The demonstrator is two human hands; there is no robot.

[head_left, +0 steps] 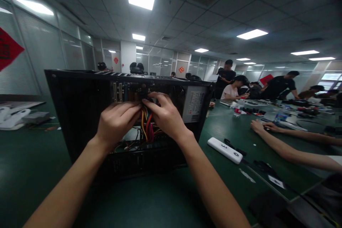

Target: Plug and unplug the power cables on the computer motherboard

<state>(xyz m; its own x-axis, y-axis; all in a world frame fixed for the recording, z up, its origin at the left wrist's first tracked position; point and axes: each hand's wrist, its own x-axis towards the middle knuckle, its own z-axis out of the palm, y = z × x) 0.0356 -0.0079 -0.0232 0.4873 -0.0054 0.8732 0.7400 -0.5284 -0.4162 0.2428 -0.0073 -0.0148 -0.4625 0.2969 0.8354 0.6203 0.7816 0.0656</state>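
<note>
A black computer case [128,164] stands on the table before me with its side open. Both my hands reach inside it. My left hand [116,119] has its fingers pressed together, their tips at the top end of a bundle of coloured cables [148,128] in yellow, red, orange and black. From the other side my right hand [167,114] closes its fingers on the same end. Whatever plug sits under the fingertips is hidden. Left of the hands are upright slots [120,92] on the board; a power supply [194,105] with a label is at the right.
On the green table [216,178], right of the case, lie a white power strip [225,150] and dark cables. Another person's hands [258,126] rest farther right. A plastic bottle [237,108] stands beyond. A grey box [36,117] and white items lie at left.
</note>
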